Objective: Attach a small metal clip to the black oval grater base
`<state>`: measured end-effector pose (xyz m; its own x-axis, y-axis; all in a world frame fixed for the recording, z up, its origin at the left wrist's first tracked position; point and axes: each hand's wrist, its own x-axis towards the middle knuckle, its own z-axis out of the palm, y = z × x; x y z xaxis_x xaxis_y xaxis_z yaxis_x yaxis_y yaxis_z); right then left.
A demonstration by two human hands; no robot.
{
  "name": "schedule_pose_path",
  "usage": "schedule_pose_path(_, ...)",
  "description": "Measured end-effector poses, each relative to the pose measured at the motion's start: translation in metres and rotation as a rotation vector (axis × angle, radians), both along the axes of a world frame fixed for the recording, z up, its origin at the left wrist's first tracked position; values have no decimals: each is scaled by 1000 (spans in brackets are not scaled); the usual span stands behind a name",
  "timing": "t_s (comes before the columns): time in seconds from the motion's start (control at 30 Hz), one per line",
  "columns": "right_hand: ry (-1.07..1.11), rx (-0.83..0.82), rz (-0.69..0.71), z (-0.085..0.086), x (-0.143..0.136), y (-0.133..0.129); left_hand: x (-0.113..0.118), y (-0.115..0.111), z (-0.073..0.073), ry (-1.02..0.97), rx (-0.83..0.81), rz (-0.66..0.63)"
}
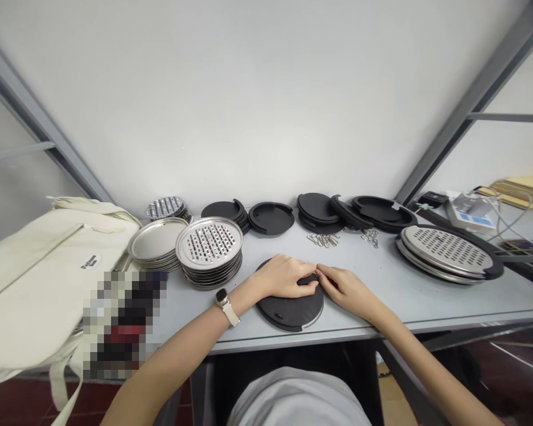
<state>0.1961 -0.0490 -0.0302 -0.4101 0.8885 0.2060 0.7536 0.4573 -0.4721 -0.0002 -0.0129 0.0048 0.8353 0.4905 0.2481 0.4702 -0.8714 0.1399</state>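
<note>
A round black disc [288, 309] lies flat near the table's front edge, with a strip of metal rim showing at its lower right. My left hand [288, 277], a watch on its wrist, rests on the disc's upper part with the fingers curled at a dark piece near its upper right edge. Against that same edge, my right hand [341, 289] has thumb and fingers drawn together, nearly touching the left fingertips. Whatever is between the fingers of either hand is too small to make out.
Left of the disc stand a stack of metal grater plates [209, 244] and plain metal plates [157, 239]. Black discs [272, 218] and small metal hooks [323, 240] lie behind. More graters [446, 251] sit at right, a cream bag [39, 278] at far left.
</note>
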Motion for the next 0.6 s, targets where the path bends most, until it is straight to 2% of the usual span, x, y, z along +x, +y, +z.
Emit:
schedule_pose_path(0.3, 45, -45, 24, 4, 2, -3, 1, -1, 0, -5, -3, 13)
schedule_pose_path(0.6, 31, -19, 3, 3, -1, -2, 1, -1, 1, -4, -3, 2)
